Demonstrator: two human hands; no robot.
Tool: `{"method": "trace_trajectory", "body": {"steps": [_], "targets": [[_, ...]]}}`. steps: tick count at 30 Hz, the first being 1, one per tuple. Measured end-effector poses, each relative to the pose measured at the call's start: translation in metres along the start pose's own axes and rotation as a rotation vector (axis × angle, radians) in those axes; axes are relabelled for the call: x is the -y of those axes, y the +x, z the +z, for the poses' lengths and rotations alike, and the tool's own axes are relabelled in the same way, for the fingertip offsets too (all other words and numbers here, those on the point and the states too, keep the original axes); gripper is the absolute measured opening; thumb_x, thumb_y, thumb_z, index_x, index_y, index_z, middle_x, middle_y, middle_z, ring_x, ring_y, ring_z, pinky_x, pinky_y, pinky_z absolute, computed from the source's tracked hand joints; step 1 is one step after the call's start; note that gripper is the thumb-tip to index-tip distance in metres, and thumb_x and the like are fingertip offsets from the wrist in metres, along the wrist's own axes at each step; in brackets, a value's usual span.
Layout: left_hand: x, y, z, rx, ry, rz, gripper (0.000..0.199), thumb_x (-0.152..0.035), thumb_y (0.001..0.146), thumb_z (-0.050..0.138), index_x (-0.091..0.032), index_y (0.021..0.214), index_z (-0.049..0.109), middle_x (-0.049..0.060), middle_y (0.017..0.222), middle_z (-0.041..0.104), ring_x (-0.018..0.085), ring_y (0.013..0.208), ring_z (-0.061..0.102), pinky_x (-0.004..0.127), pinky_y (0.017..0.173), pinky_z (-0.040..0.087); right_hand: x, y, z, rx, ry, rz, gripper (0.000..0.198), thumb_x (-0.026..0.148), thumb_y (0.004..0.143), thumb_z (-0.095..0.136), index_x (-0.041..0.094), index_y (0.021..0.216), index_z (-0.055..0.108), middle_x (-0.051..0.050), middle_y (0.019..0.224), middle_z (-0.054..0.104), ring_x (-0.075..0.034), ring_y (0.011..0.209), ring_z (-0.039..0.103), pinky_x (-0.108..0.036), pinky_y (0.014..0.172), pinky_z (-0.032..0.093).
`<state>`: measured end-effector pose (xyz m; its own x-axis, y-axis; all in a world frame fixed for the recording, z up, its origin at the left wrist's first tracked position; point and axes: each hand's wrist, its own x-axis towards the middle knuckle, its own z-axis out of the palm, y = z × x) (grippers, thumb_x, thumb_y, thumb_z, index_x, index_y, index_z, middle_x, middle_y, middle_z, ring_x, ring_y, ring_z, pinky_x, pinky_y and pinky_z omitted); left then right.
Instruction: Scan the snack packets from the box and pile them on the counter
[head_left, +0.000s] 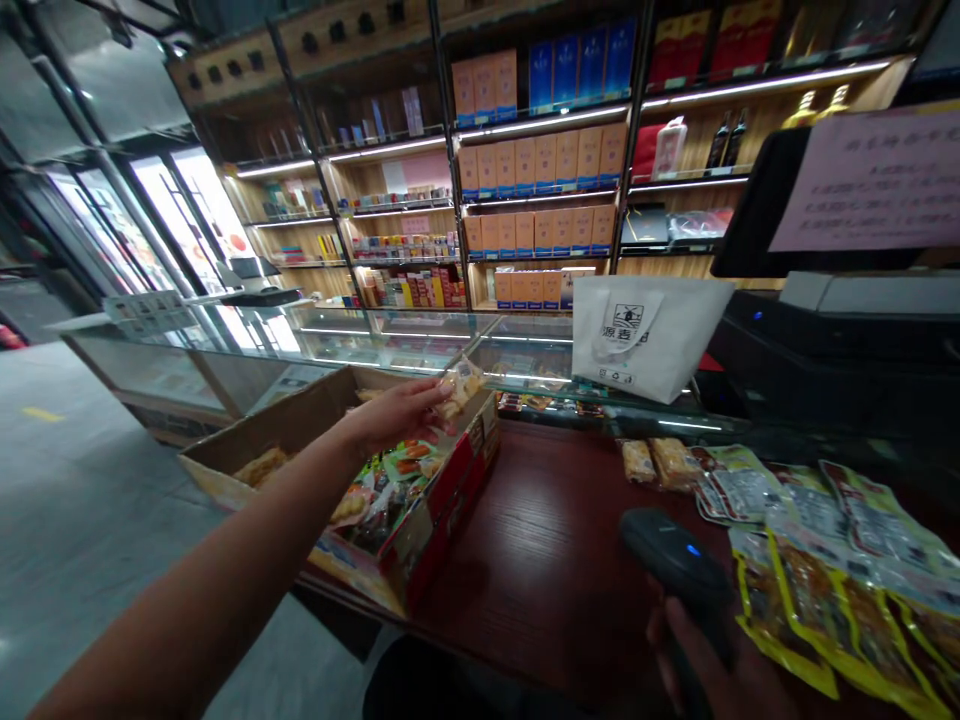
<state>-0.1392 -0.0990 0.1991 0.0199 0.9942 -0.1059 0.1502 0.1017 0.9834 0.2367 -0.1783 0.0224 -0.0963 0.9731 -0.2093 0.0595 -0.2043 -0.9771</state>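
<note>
Left hand [401, 412] up and forward, fingertips pinched on a clear-wrapped snack packet [463, 386], held above the right-hand rim of the cardboard box [277, 420]. Right hand [716, 660] low, fingers curled round the grip of a dark handheld scanner [671, 550]; too dim to tell whether one presses a trigger. Key bearing: the packet lies forward and left of the scanner, well apart, with red-brown countertop [525, 530] between. Scanner's long axis slants forward-left from my right palm; packet juts past my left fingertips, its own long axis unclear through blur. Two wrapped blocks [656, 462] sit just beyond the scanner's head; yellow-edged pouches [817, 590] lie beside my right hand, on its right.
</note>
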Motion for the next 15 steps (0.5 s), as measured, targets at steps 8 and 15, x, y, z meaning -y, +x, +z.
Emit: {"method": "trace_trajectory", "body": {"steps": [8,15], "targets": [[0.042,-0.059,0.133,0.121,-0.009,0.088,0.043,-0.047,0.078,0.078,-0.02,0.099,0.052,-0.005,0.068,0.063,0.007,0.049,0.054,0.013,0.04,0.035,0.023,-0.011,0.002,-0.17,0.232,-0.211,0.046,0.061,0.079,0.074,0.018,0.095,0.071,-0.001,0.062,0.068,-0.013,0.047,0.052,-0.024,0.045,0.043],[0.086,-0.063,0.194,0.174,-0.282,0.064,0.047,-0.034,0.068,0.087,-0.022,0.106,0.061,0.004,0.089,0.072,0.013,0.071,0.065,0.015,0.048,0.043,0.025,-0.023,0.005,-0.281,0.265,-0.172,0.047,0.043,0.066,0.088,0.016,0.098,0.066,0.006,0.051,0.061,-0.012,0.045,0.051,-0.023,0.045,0.041]]}}
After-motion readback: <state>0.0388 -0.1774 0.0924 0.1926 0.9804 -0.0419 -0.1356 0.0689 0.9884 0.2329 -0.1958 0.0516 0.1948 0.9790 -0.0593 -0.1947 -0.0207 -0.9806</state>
